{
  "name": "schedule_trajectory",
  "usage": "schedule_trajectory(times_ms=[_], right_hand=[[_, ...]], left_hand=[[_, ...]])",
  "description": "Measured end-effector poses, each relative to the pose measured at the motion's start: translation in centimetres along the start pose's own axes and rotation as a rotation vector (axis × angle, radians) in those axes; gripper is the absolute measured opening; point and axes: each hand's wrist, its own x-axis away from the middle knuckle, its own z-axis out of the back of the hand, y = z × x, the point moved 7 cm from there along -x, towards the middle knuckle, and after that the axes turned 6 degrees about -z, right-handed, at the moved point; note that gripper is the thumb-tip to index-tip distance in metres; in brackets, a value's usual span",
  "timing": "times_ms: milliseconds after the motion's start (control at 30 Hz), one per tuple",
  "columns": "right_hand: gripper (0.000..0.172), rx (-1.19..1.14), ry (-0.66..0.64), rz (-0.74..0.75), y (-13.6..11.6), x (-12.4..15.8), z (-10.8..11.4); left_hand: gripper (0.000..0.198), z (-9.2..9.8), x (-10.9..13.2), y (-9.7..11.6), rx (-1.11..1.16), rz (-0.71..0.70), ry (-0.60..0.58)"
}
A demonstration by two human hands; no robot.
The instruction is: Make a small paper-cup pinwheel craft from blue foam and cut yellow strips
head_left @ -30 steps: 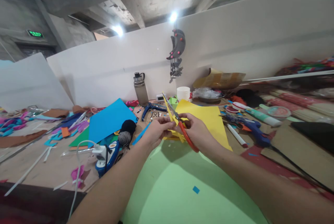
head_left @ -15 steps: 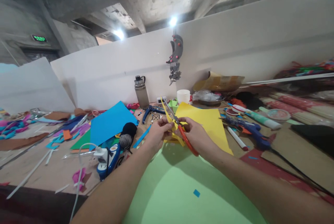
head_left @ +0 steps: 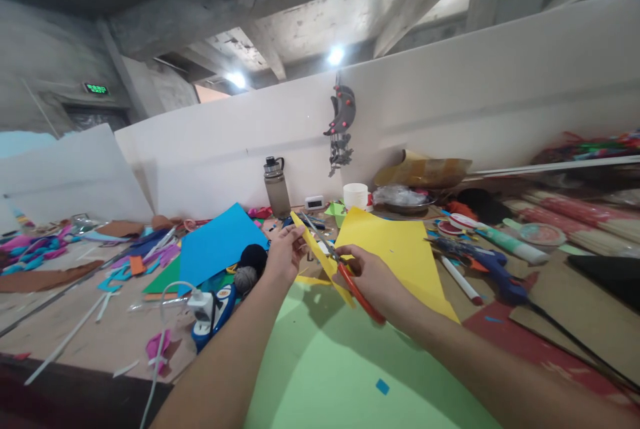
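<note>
A narrow yellow paper strip (head_left: 320, 257) is pinched near its upper end by my left hand (head_left: 287, 252). My right hand (head_left: 367, 272) is closed around the handles of orange scissors (head_left: 357, 292), whose blades point up and away beside the strip. The blades look parted slightly. Under both hands lies a light green sheet (head_left: 320, 362) with a small blue paper piece (head_left: 383, 386) on it. Behind my right hand rests a larger yellow sheet (head_left: 395, 242).
At the left are a blue sheet (head_left: 215, 242), dark yarn balls (head_left: 253, 258) and a power strip (head_left: 215, 322) with a white cable. A bottle (head_left: 277, 189) and white cups (head_left: 355, 196) stand behind. To the right lie a marker (head_left: 461, 280) and blue glue gun (head_left: 495, 266).
My left hand has moved left and away from the right hand, showing more of the yellow strip. The scissors have shifted slightly lower in view, and the whole view has tilted up a little.
</note>
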Motion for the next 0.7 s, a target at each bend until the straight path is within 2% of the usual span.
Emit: schedule_trajectory(times_ms=[167,233,300,367,433,500,600,700], right_hand=[[0.042,-0.002,-0.023,-0.012,0.4,0.0,-0.4],[0.041,-0.004,-0.015,-0.007,0.3,-0.1,-0.4],[0.039,-0.003,-0.003,-0.009,0.3,-0.1,-0.2],[0.039,-0.013,0.013,-0.012,0.3,-0.3,0.0],[0.04,-0.033,0.035,-0.028,0.6,-0.5,0.3],[0.041,-0.068,0.06,-0.057,1.0,-0.7,0.5],[0.041,-0.131,0.078,-0.088,1.4,-1.1,0.8],[0.043,-0.104,0.085,-0.105,1.2,-1.3,1.3]], left_hand=[[0.021,0.9,-0.8,1.2,0.091,-0.072,0.078],[0.021,0.7,-0.7,1.0,0.124,-0.05,0.08],[0.027,0.0,-0.3,0.0,0.109,0.039,0.011],[0.032,-1.3,0.5,-1.1,0.042,0.132,-0.128],[0.031,-2.1,1.2,-1.8,-0.032,0.151,-0.234],[0.031,-2.5,1.7,-2.3,-0.081,0.152,-0.278],[0.033,-2.4,2.0,-2.9,-0.135,0.158,-0.263],[0.034,-1.7,1.5,-2.6,-0.142,0.116,-0.155]])
